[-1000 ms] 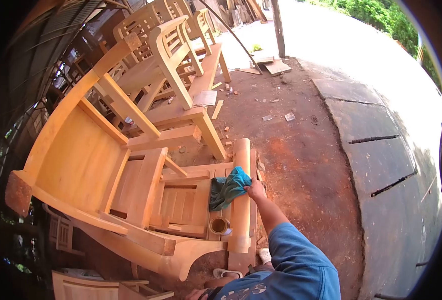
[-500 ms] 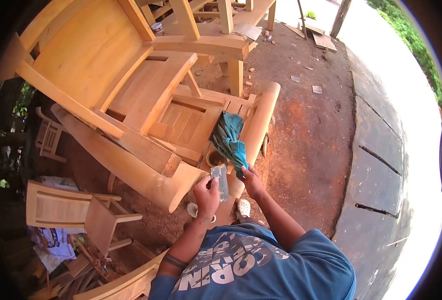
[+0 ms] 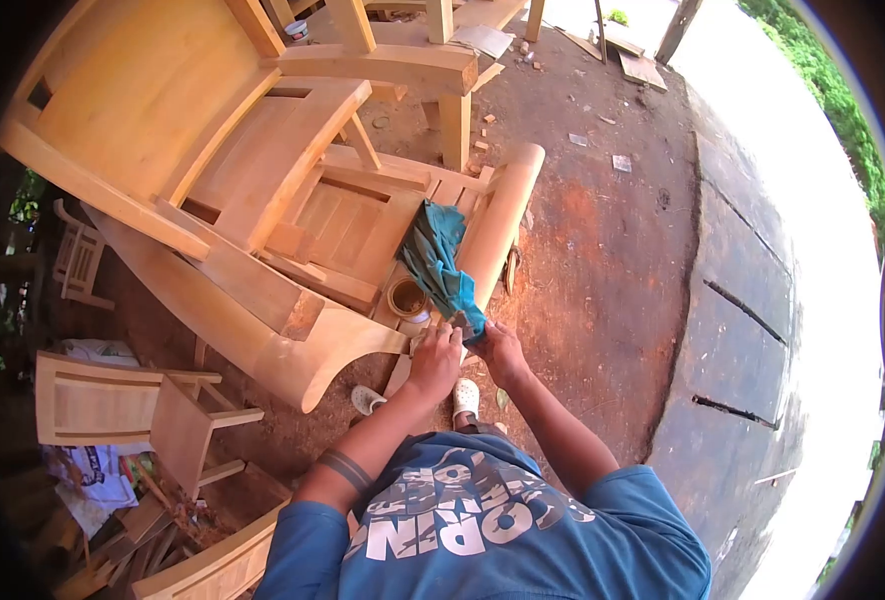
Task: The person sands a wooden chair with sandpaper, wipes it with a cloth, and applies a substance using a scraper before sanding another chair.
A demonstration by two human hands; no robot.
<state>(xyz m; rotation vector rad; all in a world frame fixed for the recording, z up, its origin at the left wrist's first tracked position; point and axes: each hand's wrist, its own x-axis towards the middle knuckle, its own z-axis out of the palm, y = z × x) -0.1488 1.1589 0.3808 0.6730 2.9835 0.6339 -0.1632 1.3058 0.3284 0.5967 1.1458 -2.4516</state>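
At the near end of the pale rounded wooden rail [image 3: 498,225] of an unfinished wooden chair [image 3: 163,130] lying on its side, both hands close together, almost touching. Left hand [image 3: 435,358] curled, fingers bent down onto the wood, something small and grey just showing at the fingertips; cannot tell what, nor whether truly gripped. Right hand [image 3: 503,350] closed on the lower tip of the crumpled teal cloth [image 3: 436,255], draped up from there along the rail's inner edge onto the slatted panel. Just left of the cloth, a small open round tin with brownish contents [image 3: 407,297], standing at the panel's near edge. Under the hands, white clogs [image 3: 466,395] on the red earth floor [image 3: 603,260]. Farther left, a small bare wooden chair [image 3: 113,410]; beyond, a heavy bare-wood bench [image 3: 403,70].

Seemingly a surface-finishing step on the rail's near end, at a changeover between cloth and the left hand's piece. Next move, by judgement: cloth drawn clear of the working patch, even pressure along the rail's curve, elbows kept well off the tin.
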